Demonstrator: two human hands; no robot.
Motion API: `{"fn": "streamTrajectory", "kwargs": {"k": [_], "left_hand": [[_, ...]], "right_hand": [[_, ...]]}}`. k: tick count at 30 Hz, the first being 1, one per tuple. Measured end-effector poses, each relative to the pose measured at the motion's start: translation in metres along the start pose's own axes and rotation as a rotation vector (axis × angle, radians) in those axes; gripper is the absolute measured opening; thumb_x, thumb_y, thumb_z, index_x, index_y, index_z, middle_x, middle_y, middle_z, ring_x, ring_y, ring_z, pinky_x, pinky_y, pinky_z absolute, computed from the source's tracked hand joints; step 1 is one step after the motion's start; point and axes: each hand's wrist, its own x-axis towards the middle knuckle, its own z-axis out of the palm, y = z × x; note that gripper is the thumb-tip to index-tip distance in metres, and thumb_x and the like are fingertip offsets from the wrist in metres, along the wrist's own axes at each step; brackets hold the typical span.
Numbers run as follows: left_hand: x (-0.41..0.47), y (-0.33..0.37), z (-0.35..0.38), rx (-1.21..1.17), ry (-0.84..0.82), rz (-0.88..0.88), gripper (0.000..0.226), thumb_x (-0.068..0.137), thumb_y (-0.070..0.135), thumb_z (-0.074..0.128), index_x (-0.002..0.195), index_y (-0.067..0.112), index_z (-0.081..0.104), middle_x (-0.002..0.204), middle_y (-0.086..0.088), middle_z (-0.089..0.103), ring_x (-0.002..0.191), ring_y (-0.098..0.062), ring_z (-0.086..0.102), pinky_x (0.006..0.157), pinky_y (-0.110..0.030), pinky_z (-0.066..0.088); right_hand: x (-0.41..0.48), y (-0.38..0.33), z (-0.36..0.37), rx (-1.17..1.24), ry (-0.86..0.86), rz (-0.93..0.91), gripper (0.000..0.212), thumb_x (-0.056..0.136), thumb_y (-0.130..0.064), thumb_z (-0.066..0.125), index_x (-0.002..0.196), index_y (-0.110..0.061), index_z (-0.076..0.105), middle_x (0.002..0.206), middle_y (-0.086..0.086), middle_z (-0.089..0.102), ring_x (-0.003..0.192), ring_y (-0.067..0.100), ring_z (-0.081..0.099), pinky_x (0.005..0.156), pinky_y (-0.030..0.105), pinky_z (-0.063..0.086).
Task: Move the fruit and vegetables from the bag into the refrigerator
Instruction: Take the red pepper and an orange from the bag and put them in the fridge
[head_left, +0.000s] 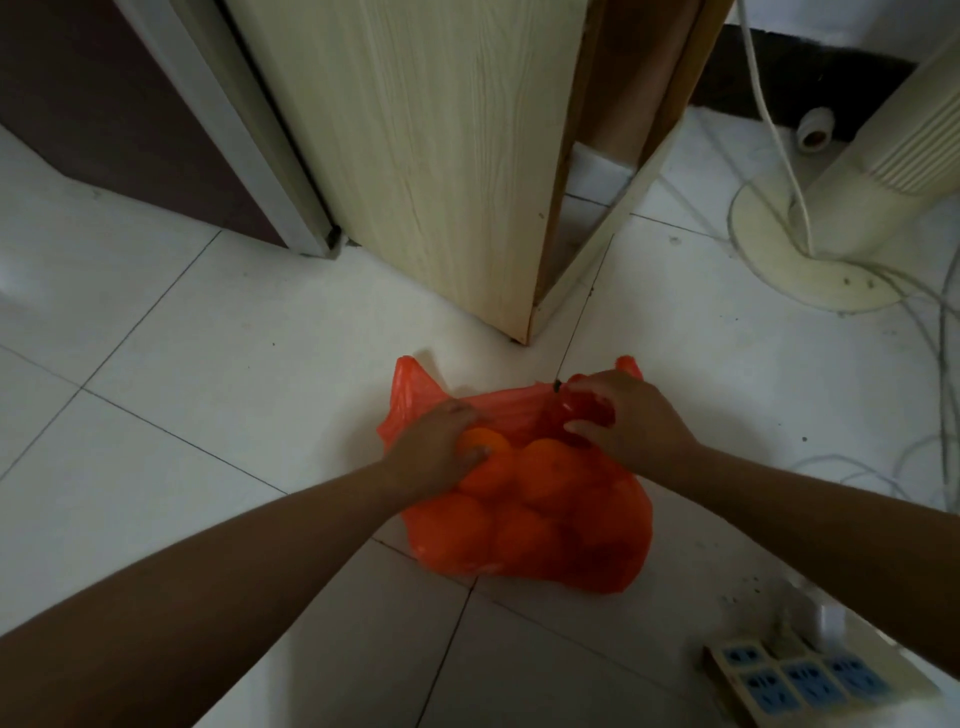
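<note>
A red plastic bag lies on the white tiled floor, bulging with several oranges. My left hand reaches into its mouth, fingers curled round one orange at the top of the pile. My right hand grips the bag's red rim and handle at the right side, holding the mouth apart. Another orange shows beside the held one; the rest are seen only through the plastic. A dark appliance with a pale edge strip stands at the upper left; whether it is the refrigerator I cannot tell.
A light wooden cabinet stands just beyond the bag. A white fan base with trailing cables is at the right. A power strip lies at the lower right.
</note>
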Motion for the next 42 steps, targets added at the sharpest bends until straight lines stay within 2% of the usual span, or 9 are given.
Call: {"fn": "streamTrajectory", "kwargs": {"k": [4, 9, 14, 17, 23, 27, 31, 37, 42], "left_hand": [[0.002, 0.001, 0.0, -0.041, -0.005, -0.048, 0.053, 0.086, 0.046, 0.046, 0.124, 0.009, 0.055, 0.124, -0.011, 0.056, 0.114, -0.023, 0.049, 0.097, -0.029, 0.035], [0.005, 0.006, -0.004, -0.118, 0.082, -0.029, 0.038, 0.094, 0.033, 0.049, 0.126, 0.014, 0.054, 0.126, -0.007, 0.057, 0.115, -0.02, 0.051, 0.097, -0.028, 0.038], [0.005, 0.012, -0.015, -0.188, 0.135, -0.065, 0.036, 0.095, 0.032, 0.048, 0.128, 0.018, 0.053, 0.13, -0.003, 0.054, 0.117, -0.015, 0.048, 0.094, -0.024, 0.036], [0.001, 0.009, -0.017, -0.187, 0.132, -0.08, 0.036, 0.095, 0.031, 0.049, 0.128, 0.019, 0.052, 0.13, -0.003, 0.054, 0.116, -0.013, 0.049, 0.089, -0.02, 0.034], [-0.001, 0.007, -0.024, -0.359, 0.068, -0.149, 0.035, 0.092, 0.031, 0.054, 0.127, 0.023, 0.053, 0.126, 0.001, 0.056, 0.112, -0.01, 0.052, 0.089, -0.023, 0.044], [0.003, 0.02, -0.039, -0.663, 0.08, -0.211, 0.041, 0.087, 0.033, 0.06, 0.126, 0.022, 0.052, 0.124, 0.001, 0.058, 0.107, -0.008, 0.057, 0.085, -0.017, 0.049], [-0.001, 0.035, -0.052, -0.852, 0.061, -0.194, 0.058, 0.072, 0.05, 0.067, 0.125, 0.029, 0.054, 0.118, 0.007, 0.063, 0.109, -0.007, 0.06, 0.093, -0.029, 0.051], [-0.014, 0.033, -0.058, -0.762, 0.09, -0.196, 0.055, 0.074, 0.042, 0.072, 0.123, 0.025, 0.054, 0.112, 0.007, 0.063, 0.105, -0.008, 0.06, 0.084, -0.022, 0.052], [-0.039, 0.009, -0.064, -0.65, 0.078, -0.224, 0.064, 0.067, 0.045, 0.078, 0.123, 0.027, 0.053, 0.116, 0.008, 0.06, 0.104, -0.008, 0.058, 0.084, -0.02, 0.051]], "right_hand": [[0.006, 0.016, 0.004, -0.044, -0.033, 0.117, 0.05, 0.086, -0.045, 0.061, 0.128, -0.02, 0.053, 0.126, 0.004, 0.059, 0.112, 0.019, 0.054, 0.088, 0.022, 0.033], [0.019, 0.009, -0.002, -0.023, 0.025, 0.122, 0.059, 0.083, -0.042, 0.065, 0.134, -0.02, 0.046, 0.135, 0.005, 0.05, 0.118, 0.021, 0.05, 0.095, 0.029, 0.039], [0.033, 0.006, 0.001, -0.069, -0.17, 0.159, 0.08, 0.076, -0.048, 0.071, 0.14, -0.014, 0.036, 0.141, 0.011, 0.043, 0.127, 0.027, 0.041, 0.105, 0.037, 0.035], [0.033, 0.01, 0.005, -0.12, -0.236, 0.12, 0.075, 0.074, -0.048, 0.073, 0.133, -0.013, 0.043, 0.131, 0.011, 0.05, 0.118, 0.026, 0.047, 0.099, 0.035, 0.04], [0.028, -0.006, -0.011, 0.084, -0.061, -0.003, 0.083, 0.073, -0.041, 0.076, 0.14, -0.018, 0.033, 0.138, 0.007, 0.043, 0.122, 0.023, 0.045, 0.102, 0.036, 0.041], [0.02, -0.038, -0.02, 0.358, 0.023, -0.037, 0.074, 0.071, -0.03, 0.079, 0.133, -0.02, 0.04, 0.133, 0.002, 0.045, 0.117, 0.019, 0.049, 0.096, 0.033, 0.049], [0.012, -0.064, -0.018, 0.466, 0.069, -0.079, 0.071, 0.072, -0.033, 0.078, 0.131, -0.021, 0.041, 0.127, -0.003, 0.047, 0.11, 0.011, 0.05, 0.082, 0.018, 0.049], [0.007, -0.071, -0.017, 0.445, -0.01, -0.112, 0.077, 0.072, -0.038, 0.076, 0.137, -0.025, 0.037, 0.124, -0.013, 0.044, 0.106, 0.0, 0.045, 0.066, 0.003, 0.043], [0.0, -0.063, -0.01, 0.253, -0.098, -0.118, 0.079, 0.076, -0.042, 0.072, 0.142, -0.029, 0.032, 0.142, -0.007, 0.04, 0.114, 0.004, 0.044, 0.093, 0.024, 0.038]]}}
